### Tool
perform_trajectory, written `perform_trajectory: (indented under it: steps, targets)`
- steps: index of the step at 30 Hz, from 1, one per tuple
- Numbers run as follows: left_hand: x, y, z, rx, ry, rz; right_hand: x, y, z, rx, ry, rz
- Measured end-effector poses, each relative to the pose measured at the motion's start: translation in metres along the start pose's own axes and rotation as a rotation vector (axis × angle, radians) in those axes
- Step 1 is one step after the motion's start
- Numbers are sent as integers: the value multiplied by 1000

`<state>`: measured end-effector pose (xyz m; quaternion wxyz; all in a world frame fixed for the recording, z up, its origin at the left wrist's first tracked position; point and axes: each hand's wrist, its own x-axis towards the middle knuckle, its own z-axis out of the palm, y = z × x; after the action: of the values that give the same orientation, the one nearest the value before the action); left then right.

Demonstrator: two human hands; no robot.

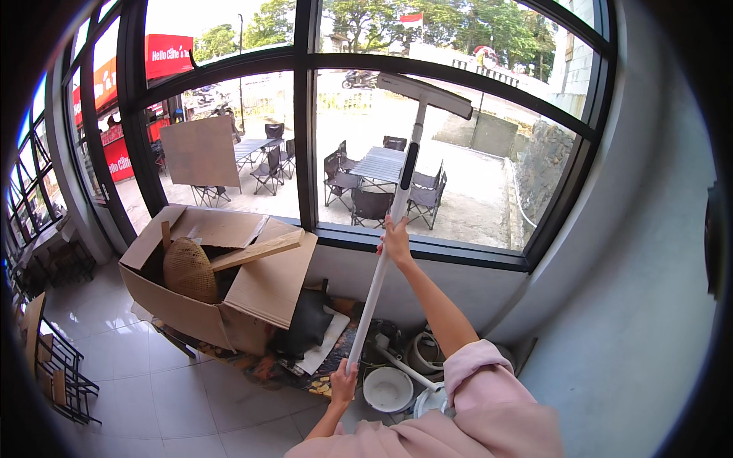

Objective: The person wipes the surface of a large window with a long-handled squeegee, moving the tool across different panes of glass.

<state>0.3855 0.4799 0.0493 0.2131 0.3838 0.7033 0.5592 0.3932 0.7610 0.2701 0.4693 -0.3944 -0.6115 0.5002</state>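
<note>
A long white-handled window squeegee (376, 294) slants up across the view, its wide grey-white head (425, 93) up at the large window pane (473, 175). Whether the blade touches the glass I cannot tell. My left hand (343, 384) is wrapped round the lower end of the pole. Higher up, my right hand (395, 238) grips the pole just below its dark grip section, in front of the window's bottom frame. Both hands are closed on the same pole.
An open cardboard box (183, 313) holding a woven basket and a wooden plank stands left of the pole. White buckets (388, 389) and other clutter sit on the floor below the window. A pale wall (626, 305) rises at the right. Stacked furniture (61, 374) stands far left.
</note>
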Motion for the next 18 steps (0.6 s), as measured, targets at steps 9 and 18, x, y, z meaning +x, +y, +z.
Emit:
perform_trajectory:
  steps: [9, 18]
  targets:
    - [-21, -19, -7, 46, -9, -99, -20, 30, 11, -3, -40, 67]
    - [-95, -59, -41, 130, -44, -270, -84, 115, 32, 38, -105, 234]
